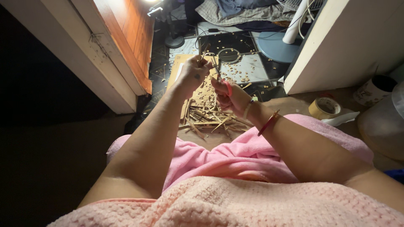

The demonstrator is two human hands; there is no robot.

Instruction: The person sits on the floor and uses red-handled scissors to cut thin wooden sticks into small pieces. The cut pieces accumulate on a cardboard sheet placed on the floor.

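Head view, person seated, both forearms stretched fwd over pink cloth (219, 157) on lap.

L hand (192, 75): fingers curled, pinching a thin stick (205, 52) w/ its end pointing up and far. Hand raised above the pile, not resting on it.

R hand (229, 96): closed round scissors (223, 82), red handle showing at the thumb; blades angle up-left toward the stick. Can't tell if blades touch stick, too small. Wrist has pale band + red bangle (268, 122).

Hands near each other, just apart, L slightly farther and higher.

Below hands: pile (208, 117) of cut sticks, strips lying crosswise, on a brown board (176, 69) on the floor. Small cut bits scattered over the dark patterned floor (248, 69) far of the pile.

Right: tape roll (325, 108) flat on floor, near white cabinet (345, 42); round tub (374, 89) just beyond it; large pale container (383, 126) at right edge.
Left: white door frame (80, 54), orange wood panel (130, 38). Dark beyond.
Far: fan base (275, 46), heap of cloth (240, 10).
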